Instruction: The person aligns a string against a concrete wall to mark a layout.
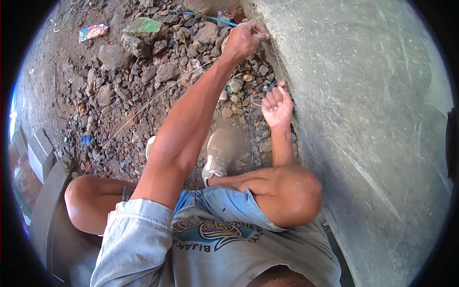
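At the top centre, my left hand (245, 40) is closed in a pinch beside the foot of the concrete wall. From its fingertips a thin pale string (277, 56) runs down along the wall base to my right hand (278, 106). That hand is palm up, its fingers curled round the string near my right knee. A loose length of the string hangs from the right hand down toward my shoe (219, 155). Another straight stretch of string crosses the rubble on the left and passes behind my left forearm. Its far end there is hidden.
Concrete wall (373, 115) slopes along the whole right side. Loose stones and rubble (167, 71) cover the soil. Among them lie a green shard (143, 25), a colourful wrapper (92, 33), a blue strip (205, 17) and a blue scrap (86, 139). Grey blocks (40, 155) stand at far left.
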Demonstrator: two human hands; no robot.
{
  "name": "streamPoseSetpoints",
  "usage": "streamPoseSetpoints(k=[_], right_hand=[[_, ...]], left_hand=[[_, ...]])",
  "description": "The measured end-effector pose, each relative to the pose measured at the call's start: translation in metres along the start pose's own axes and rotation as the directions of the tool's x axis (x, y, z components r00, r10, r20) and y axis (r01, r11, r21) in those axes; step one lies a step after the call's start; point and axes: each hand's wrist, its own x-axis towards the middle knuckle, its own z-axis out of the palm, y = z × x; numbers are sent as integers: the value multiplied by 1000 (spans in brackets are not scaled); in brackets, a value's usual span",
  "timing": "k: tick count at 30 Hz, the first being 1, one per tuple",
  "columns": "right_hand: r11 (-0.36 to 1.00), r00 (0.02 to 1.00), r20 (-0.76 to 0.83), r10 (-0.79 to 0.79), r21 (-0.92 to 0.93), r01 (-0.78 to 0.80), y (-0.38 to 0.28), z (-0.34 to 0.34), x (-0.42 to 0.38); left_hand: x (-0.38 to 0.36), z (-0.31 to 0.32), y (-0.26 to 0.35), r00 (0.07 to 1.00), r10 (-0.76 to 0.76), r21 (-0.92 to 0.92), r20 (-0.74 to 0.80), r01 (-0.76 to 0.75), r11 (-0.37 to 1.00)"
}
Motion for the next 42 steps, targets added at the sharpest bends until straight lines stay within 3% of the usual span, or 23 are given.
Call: streamPoseSetpoints(k=[4, 8, 10, 15, 16, 18, 20, 23, 34, 42], right_hand=[[1000, 999, -45, 13, 22, -12, 5, -10, 8], [999, 992, -127, -1, -52, -6, 0, -8, 12], [996, 989, -151, -3, -93, -11, 0, -4, 10], [996, 998, -68, -9, 82, 15, -5, 7, -5], [994, 999, -52, -1, 112, 6, -5, 8, -5], [982, 999, -47, 16, 190, -7, -2, 11, -1], [994, 996, -84, -3, 110, 12, 1, 11, -6], [1000, 998, -54, -16, 26, 17, -1, 8, -7], [1000, 996, -87, 3, -14, -4, 5, 3, -3], [984, 996, -12, 92, 157, -89, 5, -3, 1]], left_hand=[[6, -5, -2, 998, -2, 71, 61, -2, 998], [10, -6, -9, 990, 68, -135, 122, -51, 990], [4, -11, -3, 988, 71, -49, 137, -65, 997], [2, -15, 5, 989, 52, 191, 140, -79, 979], [3, -15, -1, 985, 122, 162, 122, -141, 977], [6, -20, -6, 985, 122, 101, 122, -134, 986], [3, -16, -10, 982, 149, 77, 120, -159, 984], [2, -15, -6, 987, 100, 122, 126, -115, 986], [-1, -7, -3, 998, 32, 36, 49, -34, 999], [3, -10, 5, 999, -27, 64, 22, 26, 998]])
